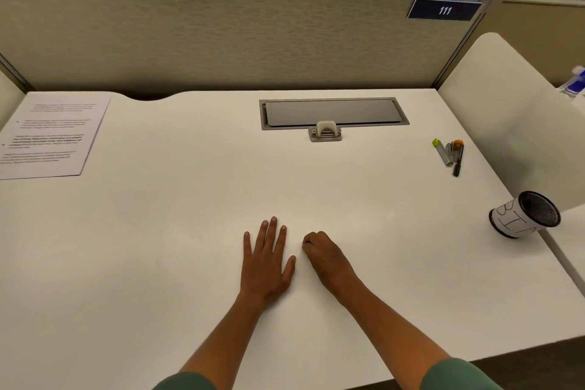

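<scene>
Your left hand (267, 263) flat on worktop (190, 215), palm down, 5 fingers (271, 231) straight, spread. Your right hand (326, 258) just beside it, not touching, fingers curled under into fist, knuckles up, resting on same worktop. Worktop white, matte, plain, curved notch at far edge. Hands sit mid-width, toward near edge. Grey hatch (332, 112) set in far part. Printed sheet (50, 136) far left. Pens (451, 153) far right. Mesh cup (525, 215) with white hand-lettered wrap at right edge; upright or tipped, cannot tell.
</scene>
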Motion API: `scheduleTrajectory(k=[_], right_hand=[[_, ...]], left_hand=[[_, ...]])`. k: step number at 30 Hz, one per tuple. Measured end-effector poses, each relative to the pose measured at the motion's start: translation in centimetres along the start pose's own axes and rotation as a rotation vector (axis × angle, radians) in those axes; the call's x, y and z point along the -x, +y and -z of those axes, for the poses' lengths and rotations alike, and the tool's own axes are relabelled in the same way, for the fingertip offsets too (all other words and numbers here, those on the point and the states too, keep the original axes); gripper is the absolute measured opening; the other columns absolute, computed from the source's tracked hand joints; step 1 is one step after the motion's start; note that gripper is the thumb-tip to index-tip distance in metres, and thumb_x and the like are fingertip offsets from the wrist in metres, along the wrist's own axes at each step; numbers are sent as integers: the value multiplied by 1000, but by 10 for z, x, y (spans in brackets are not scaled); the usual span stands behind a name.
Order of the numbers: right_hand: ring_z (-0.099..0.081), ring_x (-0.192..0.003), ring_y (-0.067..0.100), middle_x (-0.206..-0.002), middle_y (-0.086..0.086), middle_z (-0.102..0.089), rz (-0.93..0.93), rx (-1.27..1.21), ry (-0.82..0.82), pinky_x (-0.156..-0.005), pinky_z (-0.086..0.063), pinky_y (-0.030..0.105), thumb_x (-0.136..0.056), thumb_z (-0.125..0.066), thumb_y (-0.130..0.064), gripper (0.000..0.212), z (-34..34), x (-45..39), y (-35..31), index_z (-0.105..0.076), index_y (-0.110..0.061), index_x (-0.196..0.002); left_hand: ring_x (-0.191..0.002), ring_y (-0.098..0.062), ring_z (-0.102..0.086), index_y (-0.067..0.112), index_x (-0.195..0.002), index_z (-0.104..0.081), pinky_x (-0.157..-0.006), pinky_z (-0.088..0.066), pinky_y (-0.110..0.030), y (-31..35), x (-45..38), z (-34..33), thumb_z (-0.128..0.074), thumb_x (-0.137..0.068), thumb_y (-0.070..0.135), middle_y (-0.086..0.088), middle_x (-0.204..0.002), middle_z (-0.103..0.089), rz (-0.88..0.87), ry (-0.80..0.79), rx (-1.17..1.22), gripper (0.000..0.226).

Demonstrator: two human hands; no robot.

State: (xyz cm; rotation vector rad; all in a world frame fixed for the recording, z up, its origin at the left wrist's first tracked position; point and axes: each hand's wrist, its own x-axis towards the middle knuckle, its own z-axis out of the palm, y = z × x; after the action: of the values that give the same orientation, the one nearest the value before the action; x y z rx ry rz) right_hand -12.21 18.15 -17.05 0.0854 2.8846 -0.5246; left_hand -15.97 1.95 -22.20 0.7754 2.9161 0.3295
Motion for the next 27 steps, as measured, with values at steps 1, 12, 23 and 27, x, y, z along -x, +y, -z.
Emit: scheduleTrajectory(k=[1,12,23,27], right_hand=[[-49,-112,27,-119,14,-54,6,40,23,-90,-46,39,-96,-37,0,26,0,1,-3,-56,-1,-114],[-59,-64,19,-68,2,-61,108,262,194,-44,-47,29,-55,-76,11,30,1,1,-5,-60,-12,-64],[-62,-76,20,-77,6,-70,-105,-156,144,-66,-47,27,-78,-59,-3,11,6,-12,1,-69,-5,-74],[-67,-80,7,-84,-5,-75,-497,-854,300,-70,-47,12,-73,-74,-8,12,11,-9,15,-79,-12,-83]], left_hand=[[-152,-23,-2,20,-155,-16,-120,-5,-54,0,0,0,-27,-96,52,-4,-164,-2,1,-2,3,69],[-151,-23,3,22,-155,-10,-119,3,-52,-1,-4,7,-16,-94,55,-2,-164,5,3,-81,-1,70],[-150,-16,16,21,-155,-3,-120,8,-46,-1,-5,15,-22,-101,47,2,-163,13,42,-88,62,63],[-149,-14,17,21,-155,-2,-120,9,-45,0,-5,19,-23,-101,45,3,-163,13,62,-63,81,63]])
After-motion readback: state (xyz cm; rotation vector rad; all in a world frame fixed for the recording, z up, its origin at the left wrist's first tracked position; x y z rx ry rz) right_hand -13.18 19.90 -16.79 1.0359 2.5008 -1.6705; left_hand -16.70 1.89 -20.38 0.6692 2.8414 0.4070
